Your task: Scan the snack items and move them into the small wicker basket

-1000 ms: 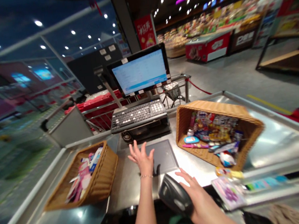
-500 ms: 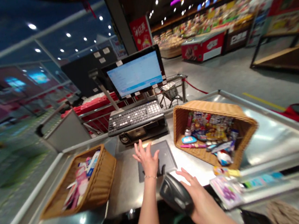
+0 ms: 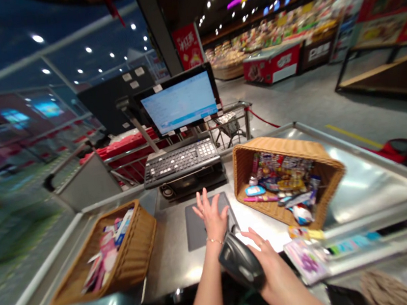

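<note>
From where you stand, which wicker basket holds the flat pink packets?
The basket on the left; the other wicker basket, on the right, holds mixed small packets instead.

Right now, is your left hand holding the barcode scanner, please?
No, the left hand is open over the dark mat; the barcode scanner is at the right hand.

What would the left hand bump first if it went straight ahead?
Probably the black unit under the keyboard, straight ahead of the left hand, though the hand's height is hard to judge.
</note>
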`<state>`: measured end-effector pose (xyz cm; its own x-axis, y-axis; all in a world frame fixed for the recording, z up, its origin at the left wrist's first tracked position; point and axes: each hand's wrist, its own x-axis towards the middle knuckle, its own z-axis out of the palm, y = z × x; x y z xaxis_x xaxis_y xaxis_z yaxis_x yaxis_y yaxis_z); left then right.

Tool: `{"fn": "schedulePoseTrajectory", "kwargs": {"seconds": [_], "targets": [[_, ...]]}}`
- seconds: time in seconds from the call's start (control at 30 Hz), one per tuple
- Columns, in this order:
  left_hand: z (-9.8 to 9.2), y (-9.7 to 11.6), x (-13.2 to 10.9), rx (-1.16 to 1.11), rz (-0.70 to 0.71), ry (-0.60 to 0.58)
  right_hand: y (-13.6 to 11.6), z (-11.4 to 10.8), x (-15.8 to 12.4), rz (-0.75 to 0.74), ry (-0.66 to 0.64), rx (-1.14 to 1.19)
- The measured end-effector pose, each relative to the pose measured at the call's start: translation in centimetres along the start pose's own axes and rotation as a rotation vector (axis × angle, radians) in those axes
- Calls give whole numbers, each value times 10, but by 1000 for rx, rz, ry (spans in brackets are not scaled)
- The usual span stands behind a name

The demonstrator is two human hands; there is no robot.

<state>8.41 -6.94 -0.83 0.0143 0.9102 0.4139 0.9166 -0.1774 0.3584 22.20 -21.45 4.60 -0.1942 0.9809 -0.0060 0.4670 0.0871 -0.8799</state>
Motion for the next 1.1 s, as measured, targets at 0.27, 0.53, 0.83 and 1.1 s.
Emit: {"fn": "schedulePoseTrajectory", "kwargs": {"seconds": [0.27,0.53,0.83,1.1], "targets": [[9,15,3,-18,55,-47,2,-4,2,58,14,-34],[24,26,2,-28,129,-90,1,-7,5,103,13,-54],[32,35,3,-36,165,-112,7,-11,4,104,61,-8],[43,45,1,-67,214,-134,9,-13,4,70,124,46]]}}
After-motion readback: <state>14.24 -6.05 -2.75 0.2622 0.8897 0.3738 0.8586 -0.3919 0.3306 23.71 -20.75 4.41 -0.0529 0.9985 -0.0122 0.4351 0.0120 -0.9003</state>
